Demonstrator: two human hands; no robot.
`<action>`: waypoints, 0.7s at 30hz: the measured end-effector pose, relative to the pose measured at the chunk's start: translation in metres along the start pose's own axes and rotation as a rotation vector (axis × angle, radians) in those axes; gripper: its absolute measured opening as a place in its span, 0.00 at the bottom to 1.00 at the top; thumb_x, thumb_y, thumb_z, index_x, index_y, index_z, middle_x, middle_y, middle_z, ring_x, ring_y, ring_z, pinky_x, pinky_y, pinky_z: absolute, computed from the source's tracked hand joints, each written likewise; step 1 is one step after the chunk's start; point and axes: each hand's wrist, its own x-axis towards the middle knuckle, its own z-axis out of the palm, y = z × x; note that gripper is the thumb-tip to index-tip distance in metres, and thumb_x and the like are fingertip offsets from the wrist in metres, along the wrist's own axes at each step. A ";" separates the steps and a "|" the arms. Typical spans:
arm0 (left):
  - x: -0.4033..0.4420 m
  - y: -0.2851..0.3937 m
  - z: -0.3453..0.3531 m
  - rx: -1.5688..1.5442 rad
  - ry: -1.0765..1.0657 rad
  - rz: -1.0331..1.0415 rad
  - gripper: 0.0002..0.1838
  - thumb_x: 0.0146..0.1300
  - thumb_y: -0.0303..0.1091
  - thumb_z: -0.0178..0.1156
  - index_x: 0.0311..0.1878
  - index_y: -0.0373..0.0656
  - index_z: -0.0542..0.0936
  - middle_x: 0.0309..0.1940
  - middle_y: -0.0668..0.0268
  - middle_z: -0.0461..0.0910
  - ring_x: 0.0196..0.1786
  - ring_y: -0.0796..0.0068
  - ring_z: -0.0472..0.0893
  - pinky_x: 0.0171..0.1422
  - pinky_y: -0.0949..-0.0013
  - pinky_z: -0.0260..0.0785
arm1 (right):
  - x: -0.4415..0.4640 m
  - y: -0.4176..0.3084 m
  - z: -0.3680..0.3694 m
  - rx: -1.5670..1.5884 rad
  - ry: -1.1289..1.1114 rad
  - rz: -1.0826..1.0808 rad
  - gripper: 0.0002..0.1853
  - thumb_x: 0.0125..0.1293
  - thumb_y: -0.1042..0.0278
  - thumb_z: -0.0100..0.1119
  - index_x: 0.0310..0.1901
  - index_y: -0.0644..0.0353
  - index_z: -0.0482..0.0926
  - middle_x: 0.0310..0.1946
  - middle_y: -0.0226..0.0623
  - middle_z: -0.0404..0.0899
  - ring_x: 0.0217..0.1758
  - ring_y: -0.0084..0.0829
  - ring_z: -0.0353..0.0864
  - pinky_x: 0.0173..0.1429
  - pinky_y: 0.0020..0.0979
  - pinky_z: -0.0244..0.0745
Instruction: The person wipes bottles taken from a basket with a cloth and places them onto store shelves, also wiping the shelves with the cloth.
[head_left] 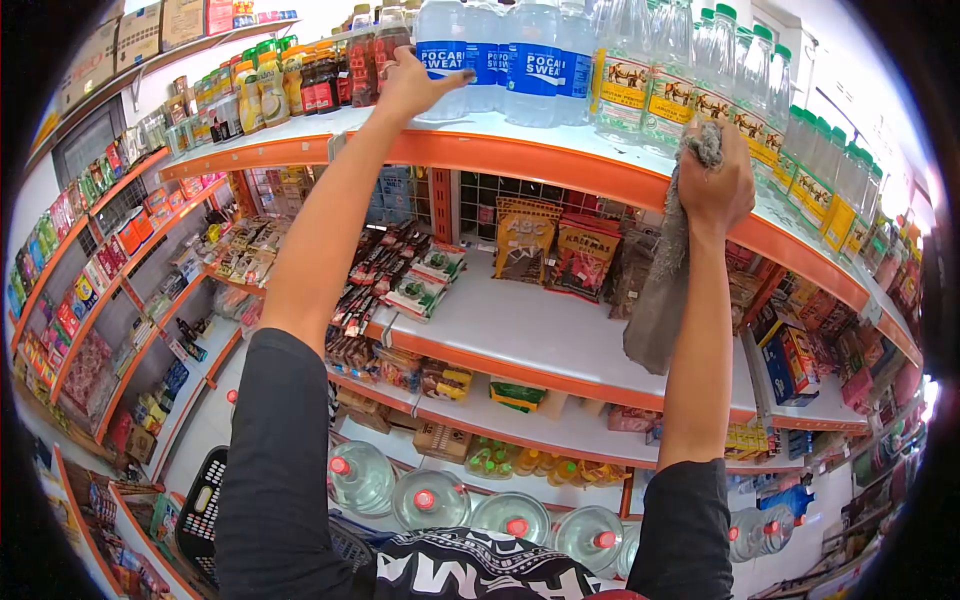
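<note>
My left hand (415,88) reaches up to the top shelf, thumb and fingers spread across the front of a clear Pocari Sweat bottle (441,62). The thumb lies over the blue label; the other fingers are at the bottle's left side, partly hidden. On the right, my right hand (718,180) is closed around a grey cloth (662,290) at the shelf's orange front edge (560,160). The cloth hangs down in front of the shelf below, with a bunched end above my fist. Green-capped bottles with yellow labels (668,95) stand just behind this hand.
More Pocari Sweat bottles (535,75) and sauce bottles (322,80) line the top shelf. Below, the middle shelf (480,320) bears sachets (425,280) and snack bags (527,238). Large water jugs (430,500) sit low down. A black basket (203,510) is at lower left.
</note>
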 end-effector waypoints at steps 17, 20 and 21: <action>0.003 -0.014 0.004 -0.160 -0.189 0.084 0.29 0.54 0.41 0.67 0.54 0.34 0.70 0.46 0.58 0.77 0.50 0.69 0.75 0.59 0.67 0.62 | -0.002 0.002 0.006 0.019 0.113 -0.092 0.12 0.58 0.53 0.56 0.38 0.49 0.75 0.33 0.36 0.77 0.36 0.43 0.78 0.33 0.41 0.71; 0.006 -0.016 0.004 -0.179 -0.219 0.090 0.28 0.54 0.41 0.66 0.54 0.35 0.70 0.46 0.60 0.78 0.48 0.71 0.75 0.56 0.68 0.64 | -0.002 0.001 0.004 0.026 0.128 -0.095 0.12 0.58 0.53 0.56 0.38 0.50 0.75 0.33 0.36 0.77 0.36 0.43 0.78 0.33 0.41 0.71; 0.008 -0.018 0.001 -0.201 -0.269 0.070 0.27 0.55 0.40 0.66 0.53 0.35 0.70 0.45 0.60 0.78 0.47 0.72 0.75 0.54 0.69 0.64 | -0.001 0.002 0.005 0.026 0.132 -0.099 0.12 0.58 0.53 0.56 0.38 0.50 0.75 0.33 0.36 0.77 0.36 0.43 0.78 0.33 0.41 0.71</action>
